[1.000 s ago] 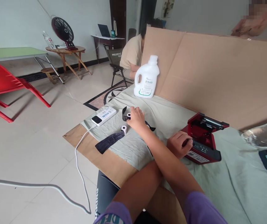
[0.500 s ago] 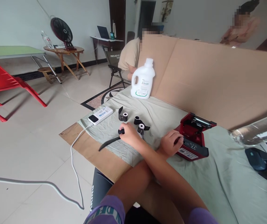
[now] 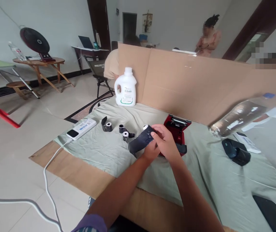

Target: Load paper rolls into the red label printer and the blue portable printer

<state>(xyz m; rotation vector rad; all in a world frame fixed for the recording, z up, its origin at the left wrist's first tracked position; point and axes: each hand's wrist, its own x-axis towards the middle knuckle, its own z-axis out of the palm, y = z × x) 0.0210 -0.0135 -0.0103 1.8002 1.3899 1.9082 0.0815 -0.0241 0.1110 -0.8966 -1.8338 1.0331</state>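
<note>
In front of me, both hands are on a black paper roll [image 3: 140, 141] with a white core, its loose end hanging down to the left. My right hand [image 3: 165, 140] is closed on the roll's right side, thumb on the black surface. My left hand [image 3: 151, 150] grips it from below, its fingers partly hidden. Just behind the hands stands a small red printer [image 3: 180, 137] with its lid raised; the hands cover part of it. To the left lie smaller black rolls: one roll [image 3: 108, 126] with a curled tail, a second [image 3: 121, 129] and a third [image 3: 126, 136].
A white power strip [image 3: 82, 128] with a cable lies at the left edge. A white jug [image 3: 126, 88] stands before a cardboard panel [image 3: 176, 80]. To the right are a plastic bottle [image 3: 241, 116], a black device [image 3: 235, 151] and a dark flat object [image 3: 273, 212]. Other people are beyond the panel.
My right hand has brought the black roll rightward and up from the cloth. My left hand has left the printer and joined it on the roll; my arms are uncrossed. The view has turned right.
</note>
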